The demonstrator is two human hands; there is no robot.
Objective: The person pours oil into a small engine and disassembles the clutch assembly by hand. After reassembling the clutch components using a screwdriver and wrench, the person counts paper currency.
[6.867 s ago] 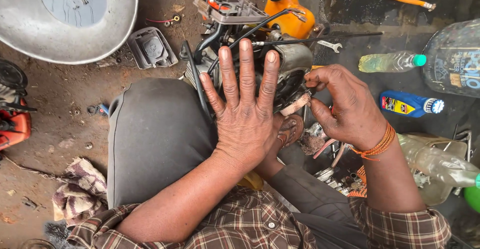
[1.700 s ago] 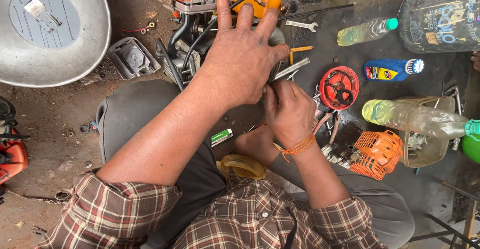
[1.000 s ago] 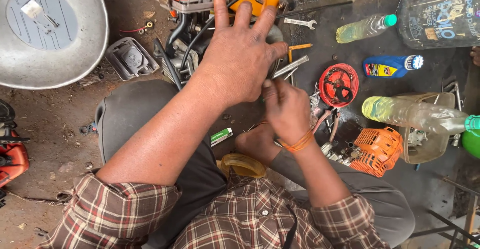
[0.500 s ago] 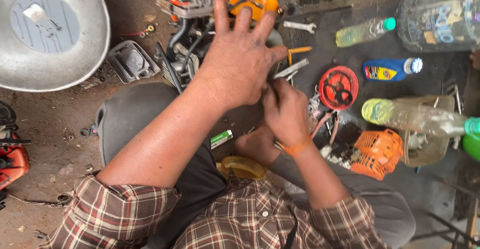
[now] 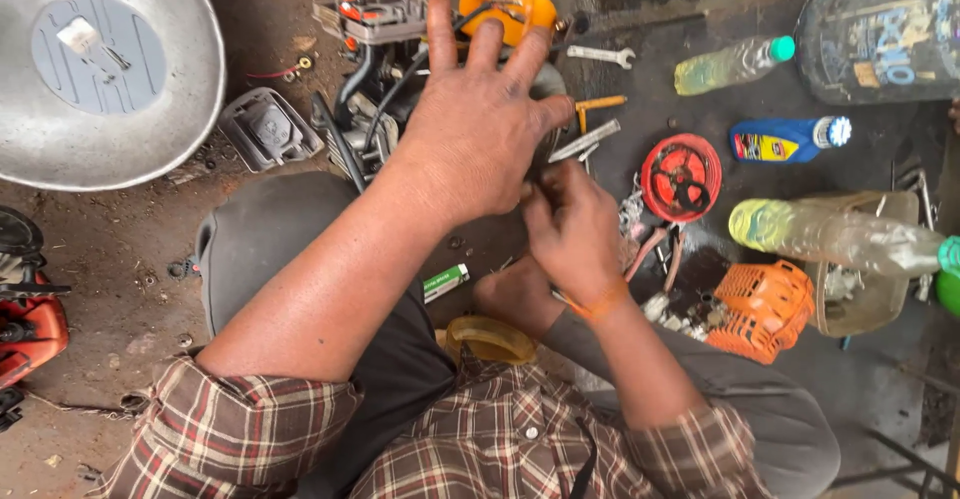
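My left hand (image 5: pixel 480 134) lies flat with its fingers spread on top of a small dismantled engine (image 5: pixel 375 54), which has an orange tank (image 5: pixel 510 4) at its far end. My right hand (image 5: pixel 575 234) is just right of the left palm. Its fingertips are pinched together at the engine's side on something small that I cannot make out. An orange band circles the right wrist. Both forearms reach out from checked sleeves over my grey-clad knees.
A big metal basin (image 5: pixel 120 149) lies far left, a grey plastic cover (image 5: pixel 265 129) beside the engine. On the right lie a spanner (image 5: pixel 600 56), a red round part (image 5: pixel 680 177), an orange housing (image 5: pixel 765 309), a blue bottle (image 5: pixel 790 139) and clear bottles (image 5: pixel 830 239). A red machine (image 5: pixel 30 324) sits at the left edge.
Over the last seconds my right hand has moved in close under the left palm. The left hand has stayed spread on the engine. In the last half second almost nothing has moved.
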